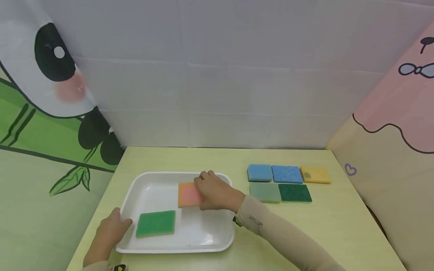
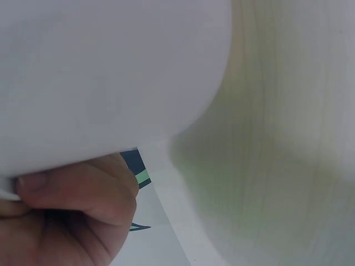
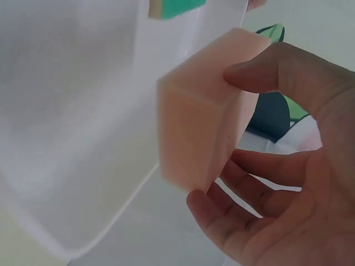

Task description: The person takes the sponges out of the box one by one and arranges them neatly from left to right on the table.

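A white tray (image 1: pixel 154 190) stands on the table, its left rim gripped by my left hand (image 1: pixel 111 229). In the left wrist view, the curled fingers (image 2: pixel 94 191) hold the tray's edge. My right hand (image 1: pixel 217 192) pinches a pink-orange sponge (image 1: pixel 188 195) over the tray's middle. The right wrist view shows the thumb on one face of this sponge (image 3: pixel 191 119) and fingertips on the opposite side. Whether it touches the tray floor I cannot tell. A green scouring sponge (image 1: pixel 156 223) lies flat inside the tray, at front left.
Right of the tray, several sponges lie in two rows: light blue (image 1: pixel 259 173), speckled blue (image 1: pixel 287 174) and yellow (image 1: pixel 316 175) behind, pale green (image 1: pixel 265 192) and dark green (image 1: pixel 295 193) in front. A pale wall (image 1: pixel 223 90) rises behind the table (image 1: pixel 305 233).
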The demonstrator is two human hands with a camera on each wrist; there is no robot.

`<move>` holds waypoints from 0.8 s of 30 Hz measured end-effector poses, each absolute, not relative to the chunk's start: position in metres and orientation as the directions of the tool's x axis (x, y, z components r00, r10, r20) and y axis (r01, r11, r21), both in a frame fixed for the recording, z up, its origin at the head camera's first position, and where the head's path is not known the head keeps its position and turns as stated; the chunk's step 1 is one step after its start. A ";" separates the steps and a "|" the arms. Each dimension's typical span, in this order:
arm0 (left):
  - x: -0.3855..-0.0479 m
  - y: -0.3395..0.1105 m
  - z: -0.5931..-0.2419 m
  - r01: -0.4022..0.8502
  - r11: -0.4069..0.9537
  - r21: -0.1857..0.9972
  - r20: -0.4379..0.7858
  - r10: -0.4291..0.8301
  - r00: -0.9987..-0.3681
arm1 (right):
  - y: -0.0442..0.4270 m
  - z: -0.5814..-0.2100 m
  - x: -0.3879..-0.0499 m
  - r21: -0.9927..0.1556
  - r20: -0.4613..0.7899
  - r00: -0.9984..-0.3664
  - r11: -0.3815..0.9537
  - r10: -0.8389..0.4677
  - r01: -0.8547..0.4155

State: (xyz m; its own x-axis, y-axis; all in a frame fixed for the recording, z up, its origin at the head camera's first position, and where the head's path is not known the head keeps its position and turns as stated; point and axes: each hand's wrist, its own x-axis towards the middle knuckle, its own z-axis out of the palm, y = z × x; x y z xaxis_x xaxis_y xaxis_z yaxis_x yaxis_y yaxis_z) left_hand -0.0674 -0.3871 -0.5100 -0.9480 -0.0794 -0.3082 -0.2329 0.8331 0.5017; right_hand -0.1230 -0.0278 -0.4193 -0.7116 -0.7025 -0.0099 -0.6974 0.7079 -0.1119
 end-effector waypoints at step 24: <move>-0.069 -0.416 -0.507 -0.224 0.824 0.521 -0.326 -0.050 -0.944 | 0.099 -0.413 -0.118 -0.308 -0.004 -0.827 0.788 -0.561 -0.533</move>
